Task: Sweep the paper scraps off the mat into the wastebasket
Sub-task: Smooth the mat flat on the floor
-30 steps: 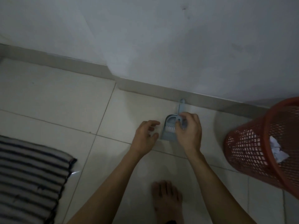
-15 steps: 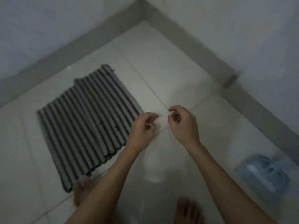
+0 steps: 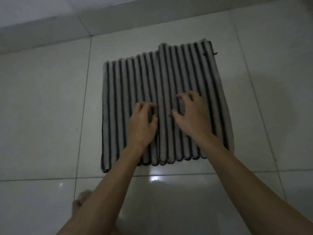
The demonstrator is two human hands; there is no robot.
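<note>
Both hands sit on the striped mat [image 3: 162,85] near its near edge — left hand [image 3: 142,123] and right hand [image 3: 192,116], fingers loosely curled, grasping nothing — on the tiled floor [image 3: 50,107].

Pale glossy floor tiles [image 3: 42,107] fill the view. A grey skirting board [image 3: 42,33] runs along their far edge. A bare foot [image 3: 81,200] rests on the tiles, at the near-left.

dim, murky view; small glare on floor tiles [image 3: 155,178] (edges soft).
</note>
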